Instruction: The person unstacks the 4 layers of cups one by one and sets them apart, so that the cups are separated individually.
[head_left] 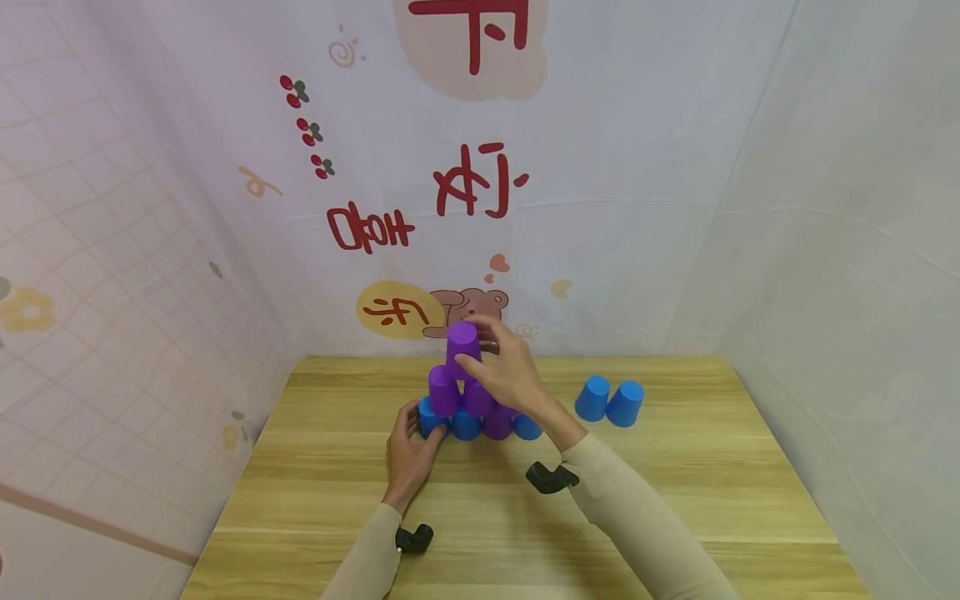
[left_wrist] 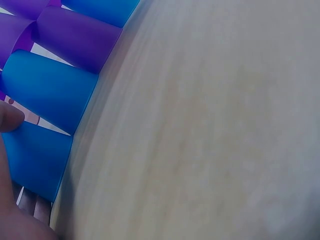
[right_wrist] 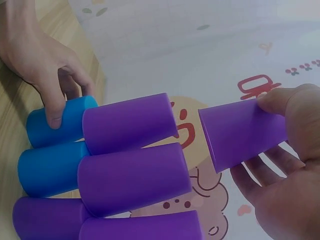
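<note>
My right hand (head_left: 512, 371) grips an upside-down purple cup (right_wrist: 242, 132) between thumb and fingers. A visible gap separates its rim from the purple cups (right_wrist: 135, 175) of the second row in the right wrist view. That row rests on a bottom row of several upside-down cups, blue ones and a purple cup (head_left: 497, 422). With thumb and fingers on opposite sides, my left hand (head_left: 409, 457) holds the leftmost blue cup (left_wrist: 40, 157) of the bottom row. Part of the second row's right end is hidden behind my right hand in the head view.
Two blue cups (head_left: 592, 398) stand upside down on the right of the wooden table (head_left: 480, 533), leaning close together. White printed cloth (head_left: 622, 208) hangs behind the stack and along both sides.
</note>
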